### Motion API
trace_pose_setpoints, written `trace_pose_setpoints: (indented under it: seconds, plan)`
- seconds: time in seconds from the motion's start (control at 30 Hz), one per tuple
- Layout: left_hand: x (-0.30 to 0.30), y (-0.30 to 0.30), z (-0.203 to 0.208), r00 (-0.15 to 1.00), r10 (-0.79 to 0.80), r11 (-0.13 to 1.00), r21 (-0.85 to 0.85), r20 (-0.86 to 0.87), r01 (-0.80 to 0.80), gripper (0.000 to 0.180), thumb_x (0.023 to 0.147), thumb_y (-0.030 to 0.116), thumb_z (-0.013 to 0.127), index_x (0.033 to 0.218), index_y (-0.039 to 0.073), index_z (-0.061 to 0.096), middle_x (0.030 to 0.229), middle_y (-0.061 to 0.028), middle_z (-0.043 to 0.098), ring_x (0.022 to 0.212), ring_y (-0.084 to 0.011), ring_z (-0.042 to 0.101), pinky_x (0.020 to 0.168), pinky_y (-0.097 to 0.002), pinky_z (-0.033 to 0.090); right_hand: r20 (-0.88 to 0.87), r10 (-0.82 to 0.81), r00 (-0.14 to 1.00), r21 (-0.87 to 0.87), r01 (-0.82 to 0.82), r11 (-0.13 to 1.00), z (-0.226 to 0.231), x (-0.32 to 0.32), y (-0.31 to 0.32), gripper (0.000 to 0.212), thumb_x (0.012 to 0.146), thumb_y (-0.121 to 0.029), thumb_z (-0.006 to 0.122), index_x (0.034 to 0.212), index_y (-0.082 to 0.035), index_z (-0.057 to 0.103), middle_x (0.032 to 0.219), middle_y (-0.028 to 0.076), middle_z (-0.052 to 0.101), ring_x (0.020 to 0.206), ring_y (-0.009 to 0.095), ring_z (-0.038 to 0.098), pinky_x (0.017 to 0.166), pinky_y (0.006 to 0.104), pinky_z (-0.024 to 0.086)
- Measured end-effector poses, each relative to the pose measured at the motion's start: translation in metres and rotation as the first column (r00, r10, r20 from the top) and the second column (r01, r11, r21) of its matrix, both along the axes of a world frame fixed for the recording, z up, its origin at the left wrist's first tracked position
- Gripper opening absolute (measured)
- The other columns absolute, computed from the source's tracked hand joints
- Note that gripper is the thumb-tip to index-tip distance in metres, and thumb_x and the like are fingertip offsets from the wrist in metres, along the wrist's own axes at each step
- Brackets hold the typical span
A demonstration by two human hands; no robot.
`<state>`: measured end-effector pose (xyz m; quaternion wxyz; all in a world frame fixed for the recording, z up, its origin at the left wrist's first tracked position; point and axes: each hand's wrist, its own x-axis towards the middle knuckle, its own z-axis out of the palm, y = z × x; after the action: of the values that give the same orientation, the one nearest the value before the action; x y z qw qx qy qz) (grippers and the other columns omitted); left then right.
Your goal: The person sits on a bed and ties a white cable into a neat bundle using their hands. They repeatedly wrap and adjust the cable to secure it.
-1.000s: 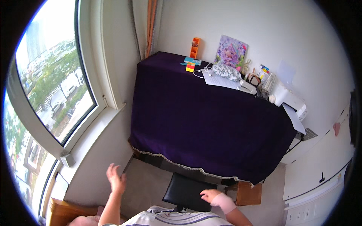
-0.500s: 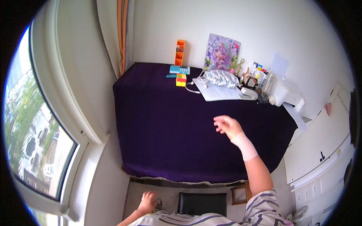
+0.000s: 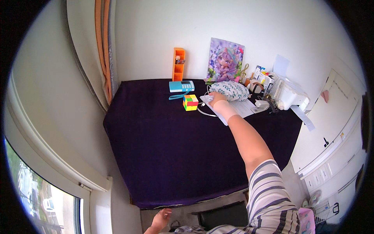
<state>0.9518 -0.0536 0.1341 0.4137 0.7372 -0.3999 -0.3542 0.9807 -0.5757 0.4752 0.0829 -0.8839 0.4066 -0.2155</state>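
My right hand (image 3: 219, 99) reaches across the dark purple cloth, its fingers closed around part of a white cable (image 3: 207, 113) above the printed papers (image 3: 245, 108). The fingertips are partly hidden. Just behind it lies a pouch with a leaf pattern (image 3: 230, 90). Left of the hand sits a small puzzle cube (image 3: 190, 103) with colored faces. Low in the picture, off the table's near edge, my left hand (image 3: 161, 219) hangs with loosely bent fingers and nothing in it.
A teal device with buttons (image 3: 181, 86) and its strap (image 3: 178, 96) lie behind the cube. An orange organizer (image 3: 178, 65) and a cartoon picture (image 3: 226, 60) stand against the wall. A white printer (image 3: 289, 93) is at the right; a black seat (image 3: 224, 215) is below.
My right hand has moved forward and left, from over the bare cloth to the cable by the pouch. The view has come closer to the table. My left hand stays low.
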Motion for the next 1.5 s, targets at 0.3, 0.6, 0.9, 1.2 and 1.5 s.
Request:
trace_pose_setpoints:
  seconds: [0.3,0.6,0.9,1.2,1.5]
  plan:
    - [0.009,-0.006,-0.008,0.983,-0.180,0.984,0.008,-0.019,0.181,0.022,0.088,0.006,0.050,0.106,0.005,0.063,0.103,-0.0091,0.067,0.097,-0.0232,0.065,0.082,-0.0330,0.053,-0.140,0.081,0.987,-0.205,-0.109,0.973,0.054,-0.021,-0.108,0.021,0.088,-0.023,0.056,0.098,-0.013,0.071,0.086,0.007,0.069,0.059,0.018,0.065,0.062,0.0320,0.053]
    - [0.002,-0.022,0.001,0.954,-0.299,0.954,-0.028,-0.013,0.299,0.019,0.089,0.010,0.053,0.104,0.007,0.064,0.100,-0.0085,0.068,0.093,-0.0223,0.066,0.080,-0.0317,0.052,0.375,-0.107,0.921,0.325,-0.022,0.945,0.189,-0.051,-0.026,0.019,0.088,-0.022,0.062,0.099,-0.009,0.070,0.070,0.000,0.058,0.050,0.010,0.054,0.046,0.0254,0.049]
    - [-0.037,-0.069,0.049,0.803,-0.596,0.795,-0.147,-0.009,0.589,0.018,0.091,0.013,0.055,0.106,0.007,0.063,0.101,-0.0084,0.066,0.093,-0.0204,0.065,0.080,-0.0304,0.051,0.623,0.189,0.759,-0.116,-0.149,0.982,0.248,-0.204,0.080,0.024,0.092,-0.025,0.058,0.110,-0.013,0.068,0.069,-0.005,0.052,0.054,0.004,0.045,0.054,0.0188,0.043]
    - [-0.162,-0.125,0.135,0.725,-0.687,0.657,-0.459,-0.041,0.598,0.014,0.090,0.007,0.058,0.103,0.003,0.063,0.097,-0.0065,0.065,0.089,-0.0138,0.061,0.080,-0.0267,0.048,0.634,0.066,0.771,-0.050,-0.044,0.998,0.178,-0.439,0.257,0.022,0.091,-0.019,0.059,0.108,-0.010,0.068,0.075,0.000,0.062,0.054,0.004,0.045,0.054,0.0189,0.043]
    - [-0.445,-0.124,0.220,0.628,-0.771,0.391,-0.699,0.107,0.599,0.033,0.083,-0.002,0.058,0.116,0.003,0.052,0.116,-0.0136,0.052,0.103,-0.0248,0.053,0.092,-0.0332,0.041,0.366,0.023,0.930,0.012,-0.029,1.000,-0.022,-0.695,0.407,0.021,0.086,-0.013,0.064,0.106,-0.011,0.070,0.073,0.001,0.067,0.069,0.013,0.052,0.073,0.0283,0.044]
